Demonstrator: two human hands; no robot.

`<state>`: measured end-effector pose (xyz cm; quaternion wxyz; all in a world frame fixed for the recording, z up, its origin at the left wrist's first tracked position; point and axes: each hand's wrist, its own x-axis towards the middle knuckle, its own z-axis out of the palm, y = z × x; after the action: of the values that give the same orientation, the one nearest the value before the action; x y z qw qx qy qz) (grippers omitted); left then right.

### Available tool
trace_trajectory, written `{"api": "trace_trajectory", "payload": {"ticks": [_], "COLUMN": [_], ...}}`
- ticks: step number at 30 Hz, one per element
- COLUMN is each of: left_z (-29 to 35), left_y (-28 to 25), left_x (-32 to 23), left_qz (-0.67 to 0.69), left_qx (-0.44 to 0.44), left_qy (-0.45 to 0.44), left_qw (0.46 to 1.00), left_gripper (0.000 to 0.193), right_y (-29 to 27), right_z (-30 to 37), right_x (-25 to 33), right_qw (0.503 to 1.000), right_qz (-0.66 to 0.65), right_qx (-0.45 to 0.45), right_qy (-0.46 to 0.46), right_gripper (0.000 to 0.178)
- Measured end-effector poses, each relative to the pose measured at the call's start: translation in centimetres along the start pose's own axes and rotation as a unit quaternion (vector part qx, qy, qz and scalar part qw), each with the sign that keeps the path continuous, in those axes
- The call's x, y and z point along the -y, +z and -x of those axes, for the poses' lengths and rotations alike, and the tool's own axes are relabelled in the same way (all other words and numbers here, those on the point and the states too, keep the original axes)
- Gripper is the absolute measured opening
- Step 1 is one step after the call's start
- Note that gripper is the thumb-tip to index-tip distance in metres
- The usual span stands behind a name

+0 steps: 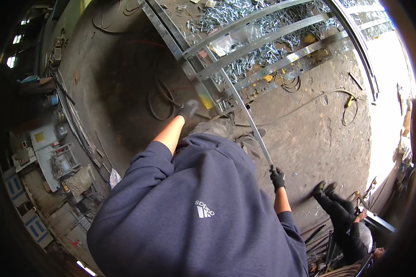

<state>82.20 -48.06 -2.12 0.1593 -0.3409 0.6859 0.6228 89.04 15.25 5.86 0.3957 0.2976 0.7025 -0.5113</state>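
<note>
My right hand (277, 178), in a dark work glove, is closed round the near end of a long, narrow metal bar (247, 111). The bar slants away to the upper left and reaches the edge of a metal frame (199, 76). Ahead of my body, my left hand (188, 111) is also gloved. It is beside the frame's corner, near a yellow patch, and its fingers are too blurred to read. Long metal rails (268, 44) cross a worktop heaped with loose silvery bolts or screws (238, 57).
Cables lie on the floor, one with a yellow connector (351, 101). Another person in dark clothes (341, 214) is at the lower right, a hand on a metal piece. Off to the left stand cluttered benches with a white box (44, 136). Long bars (319, 233) lie at the lower right.
</note>
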Motion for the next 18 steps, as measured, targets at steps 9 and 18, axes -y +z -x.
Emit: {"api": "trace_trajectory", "payload": {"ticks": [9,18], "left_z": [-1.2,-15.3], "left_y": [5.8,0.8], "left_x": [-11.2,-24.2], "left_qz": [-0.065,-0.211], "left_qx": [-0.203,-0.328], "left_qy": [0.248,0.208], "left_qw": [0.945,0.897], "left_gripper": [0.038,0.052], "right_y": [24.2,9.0], "right_z": [-10.5,-1.9], "right_x": [27.2,15.2], "right_qw": [0.932,0.943], "right_qz": [-0.013,0.298], "right_qx": [0.104,0.063], "right_qy": [-0.347,-0.133], "right_gripper": [0.046,0.063]}}
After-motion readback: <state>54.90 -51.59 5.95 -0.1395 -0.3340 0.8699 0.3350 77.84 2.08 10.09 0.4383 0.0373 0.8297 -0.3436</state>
